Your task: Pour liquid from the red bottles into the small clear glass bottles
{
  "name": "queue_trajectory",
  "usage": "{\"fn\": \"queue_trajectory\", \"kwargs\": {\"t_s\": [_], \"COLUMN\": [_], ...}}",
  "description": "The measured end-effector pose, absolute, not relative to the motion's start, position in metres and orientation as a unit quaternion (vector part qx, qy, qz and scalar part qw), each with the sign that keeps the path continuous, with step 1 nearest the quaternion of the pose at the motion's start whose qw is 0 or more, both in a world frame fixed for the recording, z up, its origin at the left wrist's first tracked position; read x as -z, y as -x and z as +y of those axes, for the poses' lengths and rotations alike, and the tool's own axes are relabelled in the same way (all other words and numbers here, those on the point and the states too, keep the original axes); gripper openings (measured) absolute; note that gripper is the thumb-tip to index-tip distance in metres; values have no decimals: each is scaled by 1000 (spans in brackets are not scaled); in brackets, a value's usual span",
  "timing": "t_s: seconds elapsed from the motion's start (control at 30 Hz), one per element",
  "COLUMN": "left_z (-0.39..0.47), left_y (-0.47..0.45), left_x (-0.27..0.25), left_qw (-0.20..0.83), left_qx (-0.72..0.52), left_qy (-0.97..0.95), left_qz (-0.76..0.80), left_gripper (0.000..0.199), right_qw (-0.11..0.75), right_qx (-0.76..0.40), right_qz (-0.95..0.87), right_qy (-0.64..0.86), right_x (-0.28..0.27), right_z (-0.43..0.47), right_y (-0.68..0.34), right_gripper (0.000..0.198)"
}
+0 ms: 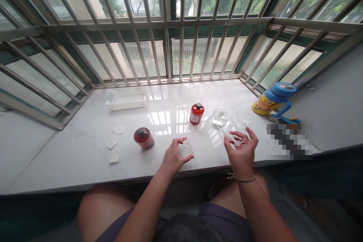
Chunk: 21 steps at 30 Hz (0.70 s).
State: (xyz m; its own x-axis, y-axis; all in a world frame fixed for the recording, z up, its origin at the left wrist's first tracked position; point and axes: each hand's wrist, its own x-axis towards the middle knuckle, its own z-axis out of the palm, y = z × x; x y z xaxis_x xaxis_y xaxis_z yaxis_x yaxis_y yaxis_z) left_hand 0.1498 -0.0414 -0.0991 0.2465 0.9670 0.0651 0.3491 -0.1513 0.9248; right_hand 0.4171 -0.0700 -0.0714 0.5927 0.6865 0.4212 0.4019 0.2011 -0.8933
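My left hand point(174, 157) is closed around the edges of a small clear square mold point(185, 148), just above the near edge of the white counter. Over the counter to the right, my right hand point(242, 147) pinches a thin whitish translucent stick-like tool point(230, 136); its exact kind is unclear, and the fingers partly cover it. Beyond my hands stands a red bottle with a black cap point(197, 114). Left of my left hand is a darker red bottle point(144, 138). A clear faceted piece point(219, 117) lies on clear plastic near my right hand.
Crumpled white tissue pieces point(114, 157) lie to the left, and a white perforated basket point(127, 99) sits at the back left. A yellow and blue drinking bottle point(272, 98) stands at the right, with pens point(289, 121) beside it. Metal window bars point(154, 51) border the counter's back.
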Motion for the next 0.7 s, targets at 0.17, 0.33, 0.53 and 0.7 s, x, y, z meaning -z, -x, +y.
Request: {"fn": "queue_trajectory", "kwargs": {"t_s": [0.17,0.33,0.53,0.7], "left_z": [-42,-42,-43,-43], "left_y": [-150,-150,-149,-148], "left_x": [96,94,92,95], "left_qw": [426,421,404,382], "left_qx": [-359,-364,-353,-342], "left_qy": [-668,-670,-681,-694], "left_qz": [494,491,499,505], "left_gripper": [59,56,58,63], "right_qw": [540,463,396,333], "right_qx": [27,59,32,20], "right_qz": [-402,-390,-400,-410], "right_qy": [739,794,826,849], "right_x": [95,107,120,134], "right_z": [-48,-20,0,-2], "right_y": [-512,-573,-591,-586], "right_gripper": [83,81,71,57]}}
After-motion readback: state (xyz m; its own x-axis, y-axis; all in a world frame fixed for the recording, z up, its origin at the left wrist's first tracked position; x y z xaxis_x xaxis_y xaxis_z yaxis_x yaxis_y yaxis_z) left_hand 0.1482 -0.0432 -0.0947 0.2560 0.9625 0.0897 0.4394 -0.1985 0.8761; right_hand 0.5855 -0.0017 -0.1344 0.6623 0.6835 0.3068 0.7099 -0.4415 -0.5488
